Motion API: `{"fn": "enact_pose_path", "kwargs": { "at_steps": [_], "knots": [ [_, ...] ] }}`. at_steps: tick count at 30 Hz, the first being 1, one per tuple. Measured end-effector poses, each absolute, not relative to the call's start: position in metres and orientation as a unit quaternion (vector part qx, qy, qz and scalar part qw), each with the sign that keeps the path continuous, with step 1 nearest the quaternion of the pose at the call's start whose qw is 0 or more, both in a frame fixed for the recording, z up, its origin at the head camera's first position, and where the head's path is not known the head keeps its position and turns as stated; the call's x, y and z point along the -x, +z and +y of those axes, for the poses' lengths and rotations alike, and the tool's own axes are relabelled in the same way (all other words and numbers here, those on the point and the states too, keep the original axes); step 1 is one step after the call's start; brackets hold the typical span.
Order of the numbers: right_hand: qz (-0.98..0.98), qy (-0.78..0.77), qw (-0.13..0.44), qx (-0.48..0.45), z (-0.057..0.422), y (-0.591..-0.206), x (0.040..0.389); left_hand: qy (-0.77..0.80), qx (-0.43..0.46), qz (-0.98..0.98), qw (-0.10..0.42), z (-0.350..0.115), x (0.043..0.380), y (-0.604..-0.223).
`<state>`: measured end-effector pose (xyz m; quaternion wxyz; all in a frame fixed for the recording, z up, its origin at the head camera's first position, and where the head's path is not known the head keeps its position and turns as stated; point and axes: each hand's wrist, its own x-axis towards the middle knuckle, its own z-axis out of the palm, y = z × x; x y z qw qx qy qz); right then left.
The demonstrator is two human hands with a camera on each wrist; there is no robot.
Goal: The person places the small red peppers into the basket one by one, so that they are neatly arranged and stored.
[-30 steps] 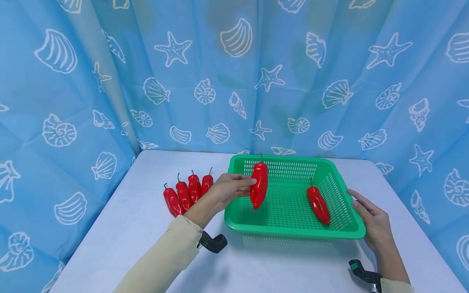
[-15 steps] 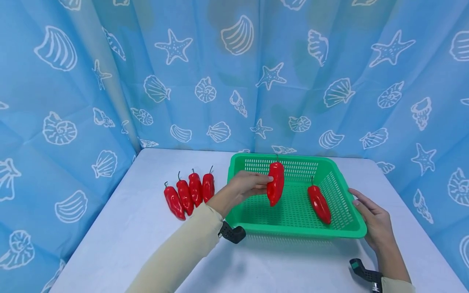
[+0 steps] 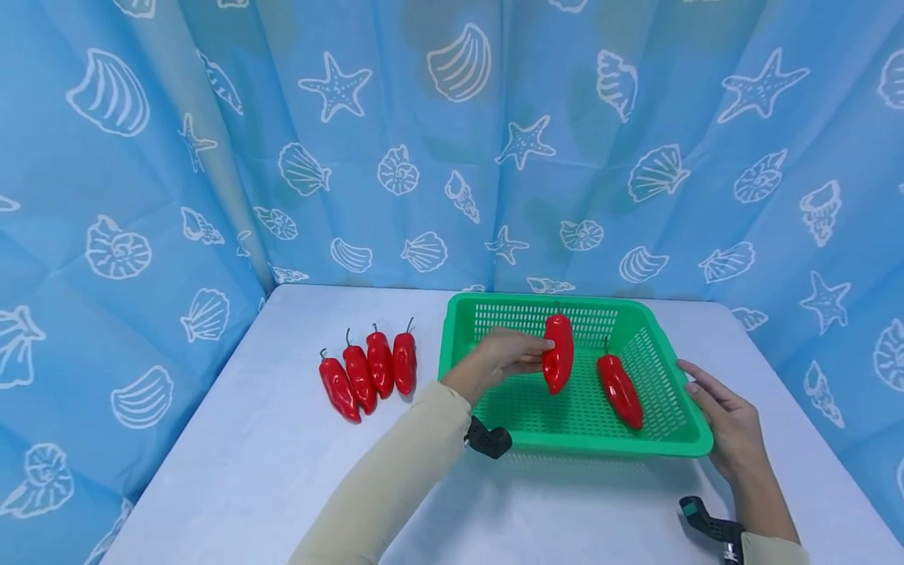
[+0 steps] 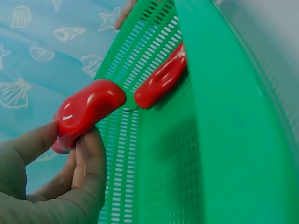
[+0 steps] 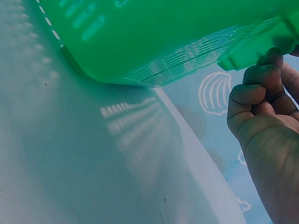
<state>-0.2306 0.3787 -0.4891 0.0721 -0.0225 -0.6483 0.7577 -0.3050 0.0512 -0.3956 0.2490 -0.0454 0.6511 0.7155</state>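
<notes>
My left hand [image 3: 507, 353] pinches a red pepper [image 3: 559, 357] between thumb and fingers, stem up, over the inside of the green plastic basket [image 3: 600, 446]. The left wrist view shows this grip, with the pepper [image 4: 88, 109] clear of the basket floor. Another red pepper [image 3: 620, 392] lies in the basket toward its right side. At the basket's right rim, my right hand [image 3: 730, 420] holds the edge. Its fingers [image 5: 268, 77] curl close beneath the rim in the right wrist view, where the thumb is mostly cut off.
Several red peppers [image 3: 370, 369] lie side by side on the white table [image 3: 233, 471], left of the basket. A blue curtain [image 3: 381, 204] with white shell prints hangs behind and along the sides.
My left hand has carried the pepper rightward, from near the basket's left side to about its middle, and slightly lower. The right hand stays at the rim.
</notes>
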Motion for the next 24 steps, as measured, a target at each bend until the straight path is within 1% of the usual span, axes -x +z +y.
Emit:
{"fn": "enact_pose_path", "kwargs": {
  "at_steps": [4, 14, 24],
  "knots": [
    [-0.645, 0.761, 0.066, 0.012, 0.382, -0.487, 0.231, 0.714, 0.055, 0.653, 0.247, 0.065, 0.307, -0.399],
    [-0.641, 0.765, 0.071, 0.003, 0.384, -0.492, 0.231, 0.709, 0.084, 0.658, 0.238, 0.074, 0.306, -0.408],
    [-0.633, 0.771, 0.072, -0.006, 0.380, -0.488, 0.231, 0.703, 0.075, 0.661, 0.250, 0.085, 0.304, -0.417]
  ]
}}
